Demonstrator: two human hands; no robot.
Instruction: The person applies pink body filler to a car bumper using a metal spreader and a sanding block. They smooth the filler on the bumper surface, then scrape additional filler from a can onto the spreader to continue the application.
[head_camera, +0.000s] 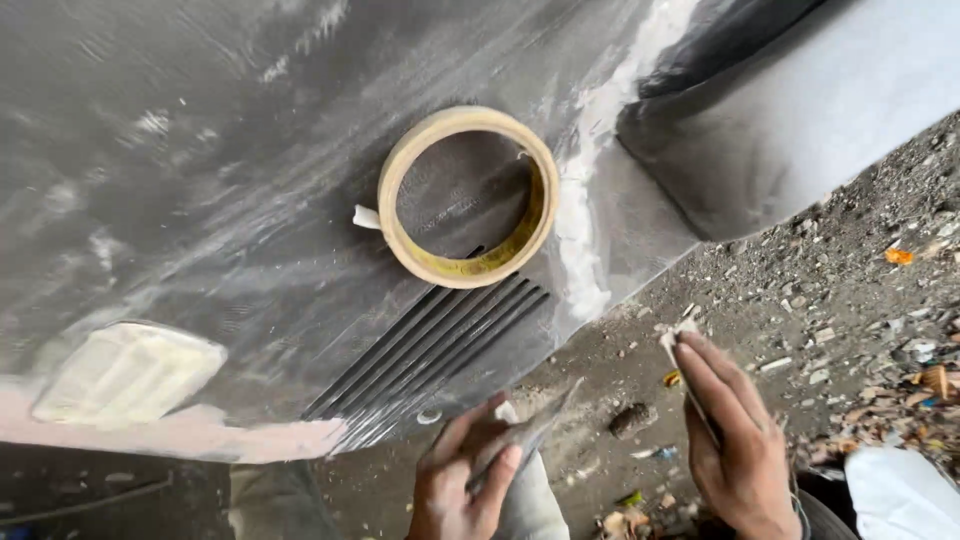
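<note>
- Daylight was soft and even, with no hard shadows; the grey panel (200, 180) showed pale sheen streaks along its upper part
- The tape roll (467, 197) was sharp; lower hands looked slightly blurred; corners stretched mildly

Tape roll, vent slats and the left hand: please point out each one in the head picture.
Tape roll (466, 270): head view, on the lower rim of the ring.
Vent slats (430, 350): head view, middle of the dark grooves.
Left hand (462, 480): head view, middle of the hand.
</note>
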